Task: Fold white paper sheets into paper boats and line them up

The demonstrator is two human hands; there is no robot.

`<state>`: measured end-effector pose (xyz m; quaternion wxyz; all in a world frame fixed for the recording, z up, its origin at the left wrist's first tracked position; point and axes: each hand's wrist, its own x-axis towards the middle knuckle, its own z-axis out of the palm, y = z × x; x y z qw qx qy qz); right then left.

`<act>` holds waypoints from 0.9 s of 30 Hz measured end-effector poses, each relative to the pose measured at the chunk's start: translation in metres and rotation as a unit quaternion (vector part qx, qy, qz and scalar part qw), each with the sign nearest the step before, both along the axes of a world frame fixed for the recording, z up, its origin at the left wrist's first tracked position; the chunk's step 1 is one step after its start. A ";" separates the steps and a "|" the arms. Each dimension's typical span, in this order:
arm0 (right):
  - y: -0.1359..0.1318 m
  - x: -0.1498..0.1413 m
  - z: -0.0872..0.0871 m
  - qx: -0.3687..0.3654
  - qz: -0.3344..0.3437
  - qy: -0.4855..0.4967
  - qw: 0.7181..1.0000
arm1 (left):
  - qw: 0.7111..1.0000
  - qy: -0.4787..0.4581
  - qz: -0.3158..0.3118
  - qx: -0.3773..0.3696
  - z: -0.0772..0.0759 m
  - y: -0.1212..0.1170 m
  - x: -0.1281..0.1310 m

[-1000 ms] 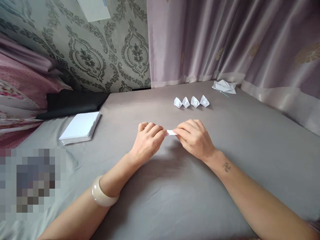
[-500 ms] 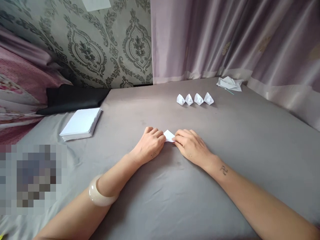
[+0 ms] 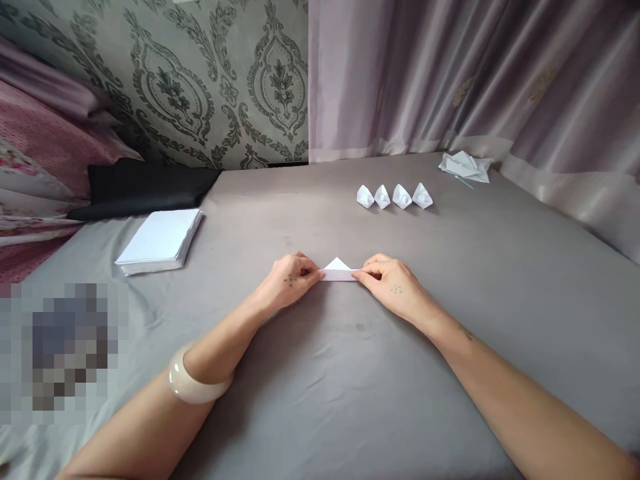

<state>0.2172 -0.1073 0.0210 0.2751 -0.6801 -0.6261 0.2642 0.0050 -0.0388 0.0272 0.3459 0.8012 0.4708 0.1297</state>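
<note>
A small folded white paper [image 3: 339, 269] with a triangular peak lies flat on the grey sheet [image 3: 350, 373]. My left hand [image 3: 290, 280] pinches its left end with fingers curled. At the other end, my right hand [image 3: 393, 287] presses down with fingers closed on the paper. Both hands rest on the sheet. Farther back stands a row of several finished folded paper shapes [image 3: 394, 197].
A stack of white paper sheets [image 3: 160, 240] lies at the left. A black cloth [image 3: 145, 187] sits behind it by the patterned wall. Crumpled paper scraps [image 3: 465, 165] lie near the purple curtain [image 3: 475, 73]. Pink bedding [image 3: 35, 153] is at far left.
My hands lowered the paper onto the sheet and moved apart to its ends. The paper now lies flat and stretched, showing a triangular peak.
</note>
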 end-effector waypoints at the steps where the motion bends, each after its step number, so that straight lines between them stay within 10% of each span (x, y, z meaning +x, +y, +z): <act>1: 0.000 0.001 0.000 -0.005 -0.007 0.004 1.000 | 1.000 0.005 0.000 0.001 0.001 0.000 0.000; 27: 0.006 0.003 -0.014 0.034 0.012 -0.074 0.997 | 0.999 0.022 0.037 0.028 -0.014 0.005 -0.002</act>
